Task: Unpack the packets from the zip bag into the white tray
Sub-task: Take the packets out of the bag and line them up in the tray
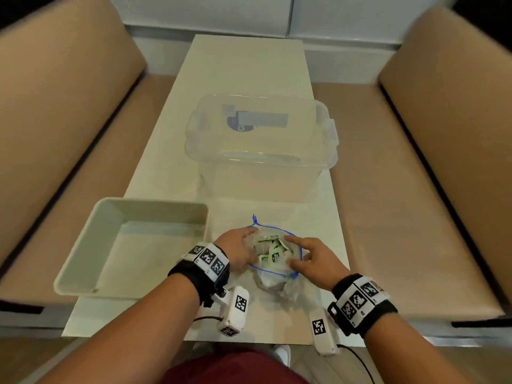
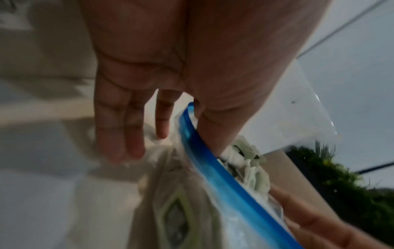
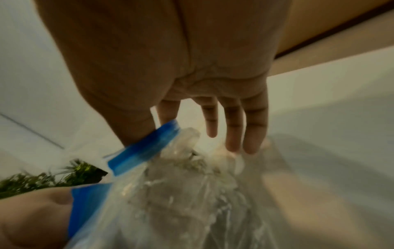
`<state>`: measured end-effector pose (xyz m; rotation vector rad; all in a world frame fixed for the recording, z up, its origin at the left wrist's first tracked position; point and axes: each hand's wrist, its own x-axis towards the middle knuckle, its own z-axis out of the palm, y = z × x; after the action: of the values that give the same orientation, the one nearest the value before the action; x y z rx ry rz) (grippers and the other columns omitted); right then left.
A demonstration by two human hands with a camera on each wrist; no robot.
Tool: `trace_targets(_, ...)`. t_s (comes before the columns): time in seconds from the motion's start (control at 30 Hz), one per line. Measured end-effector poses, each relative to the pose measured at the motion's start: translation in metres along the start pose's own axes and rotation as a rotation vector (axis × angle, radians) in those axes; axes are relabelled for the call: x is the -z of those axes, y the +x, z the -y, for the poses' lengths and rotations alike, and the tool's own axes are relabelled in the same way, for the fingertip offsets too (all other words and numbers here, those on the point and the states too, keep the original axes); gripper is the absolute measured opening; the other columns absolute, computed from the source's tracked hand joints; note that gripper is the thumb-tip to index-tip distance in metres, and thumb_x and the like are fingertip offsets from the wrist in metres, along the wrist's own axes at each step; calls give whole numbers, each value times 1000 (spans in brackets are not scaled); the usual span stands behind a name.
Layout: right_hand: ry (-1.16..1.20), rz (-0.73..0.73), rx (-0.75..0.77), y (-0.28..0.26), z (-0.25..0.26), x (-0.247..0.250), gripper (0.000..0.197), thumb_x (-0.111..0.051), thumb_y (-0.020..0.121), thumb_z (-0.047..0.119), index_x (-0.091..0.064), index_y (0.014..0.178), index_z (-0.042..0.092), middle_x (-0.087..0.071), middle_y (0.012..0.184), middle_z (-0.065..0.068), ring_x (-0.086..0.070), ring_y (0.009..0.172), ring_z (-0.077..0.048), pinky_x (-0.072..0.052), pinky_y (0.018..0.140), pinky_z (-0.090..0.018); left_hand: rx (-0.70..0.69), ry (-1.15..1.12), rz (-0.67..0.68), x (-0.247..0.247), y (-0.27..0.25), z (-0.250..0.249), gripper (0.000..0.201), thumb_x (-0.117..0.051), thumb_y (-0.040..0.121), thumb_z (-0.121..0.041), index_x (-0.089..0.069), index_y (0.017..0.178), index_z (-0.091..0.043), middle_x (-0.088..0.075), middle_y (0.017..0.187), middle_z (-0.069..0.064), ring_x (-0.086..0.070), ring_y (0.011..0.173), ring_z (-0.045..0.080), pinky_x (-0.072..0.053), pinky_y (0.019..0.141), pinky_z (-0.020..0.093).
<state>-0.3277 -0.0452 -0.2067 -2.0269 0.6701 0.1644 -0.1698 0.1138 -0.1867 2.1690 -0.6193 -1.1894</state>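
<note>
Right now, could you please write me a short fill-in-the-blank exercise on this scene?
1. The zip bag has a ___ zip strip.
2. The white tray holds ___ packets.
3. The green packets lie inside the ___.
4. Behind the bag stands a clear lidded ___.

Missing: blue; no; zip bag; box

Looks like a lounge or seating booth, home or café, hard to tell which: tan padded benches (image 1: 69, 112) run down both sides of a long pale worktop (image 1: 243, 67), a light panelled wall (image 1: 207, 12) closes the far end, and green foliage (image 2: 332, 171) shows in the wrist views.
</note>
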Motion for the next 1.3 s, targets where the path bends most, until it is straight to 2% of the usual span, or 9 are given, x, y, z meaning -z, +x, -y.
trace_targets(0.1, 7, 98, -23, 2, 2, 3, 69, -69, 81, 12, -47, 143, 30, -54, 128, -4, -71, 68, -19, -59, 63, -29, 72, -119, 103, -10, -5, -1, 76, -62, 82, 2, -31, 146, -26, -67, 109, 15, -70, 75, 28, -59, 60, 36)
trace_targets(0.23, 32, 106, 39, 2, 2, 9, 85, -69, 71, 5, -40, 147, 30, -56, 136, 0, -67, 102, -23, -59, 86, -39, -16, -334, 70, -12, -7, -1, 77, -63, 70, 6, -48, 137, -29, -69, 113, 13, -70, 96, 33, -59, 80, 50)
trace_targets(0.37, 104, 116, 64, -1, -6, 11, 86, -68, 69, -4, -47, 143, 35, -63, 128, 3, -65, 101, -12, -57, 80, -26, -98, -192, 28, -15, -10, 8, 82, -76, 62, -2, -53, 136, -28, -71, 112, -7, -67, 104, 14, -56, 91, 37)
trace_targets(0.5, 22, 108, 83, -2, -18, 6, 81, -76, 71, 9, -48, 140, 40, -54, 133, 2, -62, 109, -17, -58, 90, -38, -88, -23, -101, -27, -12, 3, 74, -86, 64, -2, -55, 128, -22, -65, 112, -6, -62, 100, 9, -46, 77, 6)
trace_targets(0.7, -165, 37, 169, 4, -11, 9, 79, -78, 69, 29, -47, 141, 32, -36, 145, -3, -49, 126, -22, -49, 103, -39, -72, 336, -419, -23, -24, -10, 74, -87, 61, -27, -57, 129, -28, -37, 125, -3, -50, 112, 17, -45, 96, 28)
trace_targets(0.87, -278, -16, 222, 4, 5, 16, 77, -78, 72, 28, -46, 143, 30, -25, 155, -3, -32, 141, -23, -32, 114, -31, -140, 410, -510, -15, -37, -22, 64, -90, 59, -35, -60, 115, -35, -36, 119, -7, -36, 114, 13, -37, 97, 24)
trace_targets(1.03, -333, -38, 238, 5, 13, 19, 71, -76, 77, 30, -49, 142, 28, -26, 156, -3, -26, 142, -24, -27, 115, -32, -286, 422, -687, -18, -41, -39, 18, -71, 81, -47, -71, 93, -33, -51, 113, -11, -42, 111, 11, -35, 92, 24)
trace_targets(1.17, -331, -120, 343, 7, 17, 18, 56, -75, 77, 28, -60, 130, 34, -32, 152, 0, -29, 136, -23, -31, 113, -35, -86, 709, -459, -25, -35, -54, 35, -52, 90, -58, -73, 88, -30, -62, 81, -6, -59, 93, 17, -49, 78, 33)
trace_targets(1.3, -400, -163, 381, 9, 21, 19, 49, -76, 75, 35, -63, 122, 37, -37, 149, 6, -30, 135, -22, -35, 109, -45, -43, 866, -429, -28, -28, -56, 29, -51, 91, -54, -70, 92, -32, -65, 90, -5, -52, 99, 20, -45, 83, 36)
